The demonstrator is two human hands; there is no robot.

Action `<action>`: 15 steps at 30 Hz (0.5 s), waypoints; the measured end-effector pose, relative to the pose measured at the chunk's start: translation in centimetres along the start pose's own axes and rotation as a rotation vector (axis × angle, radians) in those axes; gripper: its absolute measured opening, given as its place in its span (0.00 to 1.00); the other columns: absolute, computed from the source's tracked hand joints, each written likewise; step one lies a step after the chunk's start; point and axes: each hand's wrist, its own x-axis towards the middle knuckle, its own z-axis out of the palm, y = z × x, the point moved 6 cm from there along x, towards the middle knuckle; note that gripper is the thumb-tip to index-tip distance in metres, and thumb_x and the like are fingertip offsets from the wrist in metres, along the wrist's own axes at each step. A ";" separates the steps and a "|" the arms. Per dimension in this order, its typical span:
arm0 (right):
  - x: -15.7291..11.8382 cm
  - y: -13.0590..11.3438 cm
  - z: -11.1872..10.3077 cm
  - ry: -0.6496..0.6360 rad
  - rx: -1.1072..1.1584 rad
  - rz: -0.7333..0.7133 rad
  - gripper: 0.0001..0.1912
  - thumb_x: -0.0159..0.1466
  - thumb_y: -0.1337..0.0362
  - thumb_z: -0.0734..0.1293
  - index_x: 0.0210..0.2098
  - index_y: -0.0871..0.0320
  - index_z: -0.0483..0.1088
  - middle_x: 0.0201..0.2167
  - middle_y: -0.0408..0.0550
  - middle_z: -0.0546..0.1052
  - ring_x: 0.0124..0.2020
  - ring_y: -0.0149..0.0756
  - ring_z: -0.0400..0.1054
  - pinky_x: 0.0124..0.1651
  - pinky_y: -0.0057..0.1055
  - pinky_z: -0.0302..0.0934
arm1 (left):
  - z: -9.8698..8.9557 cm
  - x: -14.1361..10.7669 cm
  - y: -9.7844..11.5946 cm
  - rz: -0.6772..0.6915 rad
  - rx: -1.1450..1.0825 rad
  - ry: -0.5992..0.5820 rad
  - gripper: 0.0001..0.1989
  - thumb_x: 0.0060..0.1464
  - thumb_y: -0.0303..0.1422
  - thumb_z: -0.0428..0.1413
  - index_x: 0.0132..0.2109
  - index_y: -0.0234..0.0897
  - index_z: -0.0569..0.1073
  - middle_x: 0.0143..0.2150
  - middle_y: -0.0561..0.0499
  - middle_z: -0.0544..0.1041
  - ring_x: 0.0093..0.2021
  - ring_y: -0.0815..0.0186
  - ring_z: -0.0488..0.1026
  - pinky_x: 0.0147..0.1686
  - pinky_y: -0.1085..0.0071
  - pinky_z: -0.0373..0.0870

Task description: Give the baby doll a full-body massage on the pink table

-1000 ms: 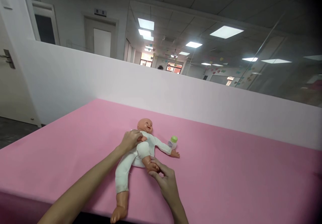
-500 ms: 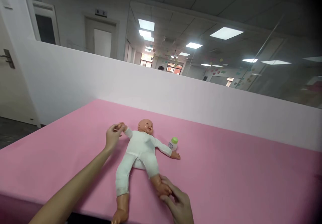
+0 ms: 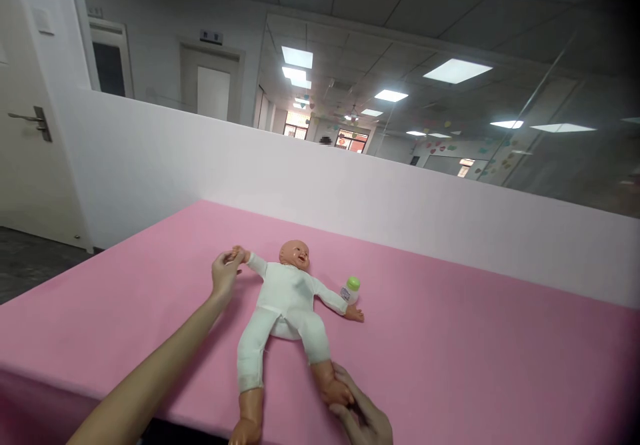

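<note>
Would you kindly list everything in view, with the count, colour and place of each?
Table: one, pink, foreground
Doll: one, white and tan, face up on the table
Jar: one, pale and green, by the doll's arm at picture right
Low wall: one, white, behind the table
Door with handle: one, off-white, far left
Background door: one, off-white, beyond the low wall
Sign: one, grey, above the background door
Dark panel: one, white-framed, upper left
Wall plate: one, white, upper left
Ceiling lights: several, white, overhead
Windows: at least two, bright, background
Left hand: one, bare, holding the doll's hand
Right hand: one, bare, holding a doll's foot
</note>
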 end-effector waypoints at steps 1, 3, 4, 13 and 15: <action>1.0 -1.0 0.6 -0.038 0.001 -0.013 0.22 0.56 0.55 0.77 0.49 0.53 0.83 0.52 0.52 0.82 0.54 0.54 0.77 0.57 0.38 0.72 | 1.3 -0.5 1.1 0.121 0.070 -0.053 0.16 0.52 0.43 0.67 0.42 0.37 0.78 0.41 0.46 0.81 0.42 0.59 0.79 0.39 0.65 0.76; 2.9 -2.8 2.1 -0.112 0.005 -0.044 0.22 0.56 0.57 0.76 0.50 0.52 0.82 0.53 0.52 0.82 0.55 0.54 0.76 0.59 0.41 0.71 | 4.0 -1.9 2.8 0.331 0.197 -0.168 0.15 0.53 0.42 0.66 0.43 0.39 0.78 0.41 0.48 0.82 0.41 0.60 0.79 0.43 0.64 0.75; 3.7 -3.6 2.9 -0.136 0.008 -0.063 0.21 0.57 0.58 0.76 0.50 0.52 0.82 0.53 0.51 0.82 0.55 0.53 0.76 0.60 0.42 0.70 | 5.4 -2.6 3.3 0.414 0.278 -0.229 0.14 0.54 0.42 0.65 0.43 0.40 0.78 0.41 0.49 0.83 0.41 0.60 0.79 0.44 0.65 0.73; 7.8 -4.6 7.7 -0.198 0.054 -0.112 0.21 0.59 0.62 0.73 0.52 0.54 0.81 0.54 0.52 0.81 0.53 0.52 0.76 0.54 0.42 0.72 | 10.7 -7.4 0.8 0.882 0.859 -0.709 0.11 0.65 0.37 0.56 0.44 0.41 0.82 0.40 0.46 0.82 0.42 0.59 0.77 0.35 0.67 0.64; 7.9 -4.5 8.0 -0.185 0.072 -0.105 0.20 0.58 0.62 0.73 0.50 0.55 0.82 0.53 0.52 0.82 0.53 0.53 0.76 0.55 0.42 0.72 | 10.5 -7.3 0.4 0.876 0.828 -0.707 0.10 0.65 0.36 0.56 0.45 0.41 0.82 0.42 0.46 0.82 0.43 0.59 0.77 0.36 0.67 0.65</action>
